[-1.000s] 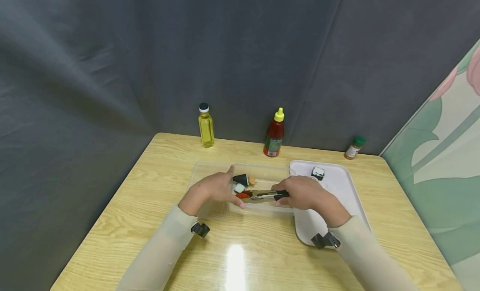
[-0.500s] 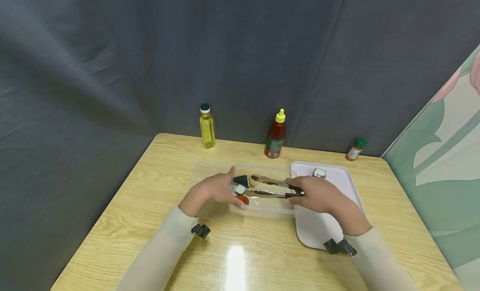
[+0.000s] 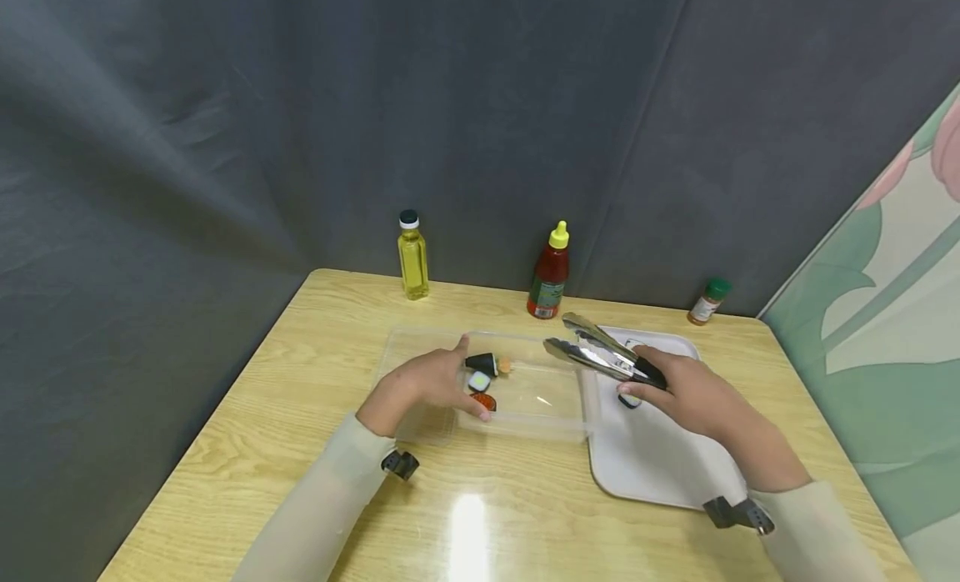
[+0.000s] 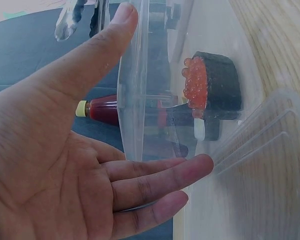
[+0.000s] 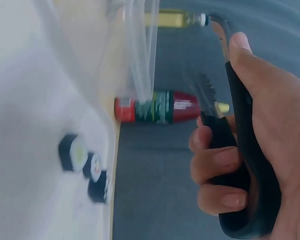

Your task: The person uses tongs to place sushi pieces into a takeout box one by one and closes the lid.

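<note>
My left hand point(image 3: 423, 388) spreads thumb and fingers at the left end of a clear plastic container point(image 3: 525, 426); in the left wrist view its fingers look mostly straight beside the wall. Inside lie a black cone-shaped roll point(image 3: 482, 363), a small sushi roll point(image 3: 479, 382) and an orange roe sushi point(image 4: 197, 85). My right hand point(image 3: 693, 394) grips metal tongs point(image 3: 600, 353) by their black handles, raised above the white tray point(image 3: 652, 474). The tong tips are apart with nothing between them. Three sushi rolls point(image 5: 72, 152) sit on the tray, partly hidden by my right hand in the head view.
The container's clear lid point(image 3: 393, 348) lies folded out to the left. Along the table's back edge stand an oil bottle point(image 3: 413, 261), a red sauce bottle point(image 3: 549, 278) and a green-capped spice jar point(image 3: 708, 303). Dark cloth point(image 3: 480, 132) hangs behind.
My right hand has lifted the tongs from the container and carried them right over the tray. The tips have spread and the roe sushi stays in the container. My left hand has kept its place.
</note>
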`<state>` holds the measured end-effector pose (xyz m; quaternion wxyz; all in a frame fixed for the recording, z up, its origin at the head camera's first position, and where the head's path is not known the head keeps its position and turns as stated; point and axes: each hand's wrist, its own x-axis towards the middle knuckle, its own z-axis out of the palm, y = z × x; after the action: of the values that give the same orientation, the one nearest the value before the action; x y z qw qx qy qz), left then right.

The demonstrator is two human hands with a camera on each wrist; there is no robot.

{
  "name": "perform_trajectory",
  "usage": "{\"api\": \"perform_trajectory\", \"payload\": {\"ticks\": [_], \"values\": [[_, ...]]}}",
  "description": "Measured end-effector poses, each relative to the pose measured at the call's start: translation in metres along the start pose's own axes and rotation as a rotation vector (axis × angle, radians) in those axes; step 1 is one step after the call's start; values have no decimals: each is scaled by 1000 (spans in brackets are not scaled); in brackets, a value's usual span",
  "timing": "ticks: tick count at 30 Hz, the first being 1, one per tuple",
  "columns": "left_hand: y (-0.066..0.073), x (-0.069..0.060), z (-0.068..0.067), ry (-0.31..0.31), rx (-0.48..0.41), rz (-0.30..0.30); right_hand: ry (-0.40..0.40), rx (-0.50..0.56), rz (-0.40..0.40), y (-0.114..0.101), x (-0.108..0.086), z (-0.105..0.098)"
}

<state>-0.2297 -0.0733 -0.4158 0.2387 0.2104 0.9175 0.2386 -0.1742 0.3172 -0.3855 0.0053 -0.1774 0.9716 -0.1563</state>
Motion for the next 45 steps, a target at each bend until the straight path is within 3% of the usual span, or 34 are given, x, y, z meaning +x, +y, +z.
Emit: {"api": "perform_trajectory", "payload": {"ticks": [7, 19, 26, 38, 45], "values": [[-1, 0, 0, 0, 2, 1, 0, -12, 103, 21, -15, 1], [-1, 0, 2, 6, -18, 12, -27, -98, 191, 62, -51, 14], [0, 1, 3, 7, -5, 11, -88, -176, 228, 89, -65, 17], [-1, 1, 3, 2, -3, 10, -53, -178, 158, 102, -75, 26], [-2, 2, 3, 7, -8, 12, -79, -142, 168, 102, -78, 28]]}}
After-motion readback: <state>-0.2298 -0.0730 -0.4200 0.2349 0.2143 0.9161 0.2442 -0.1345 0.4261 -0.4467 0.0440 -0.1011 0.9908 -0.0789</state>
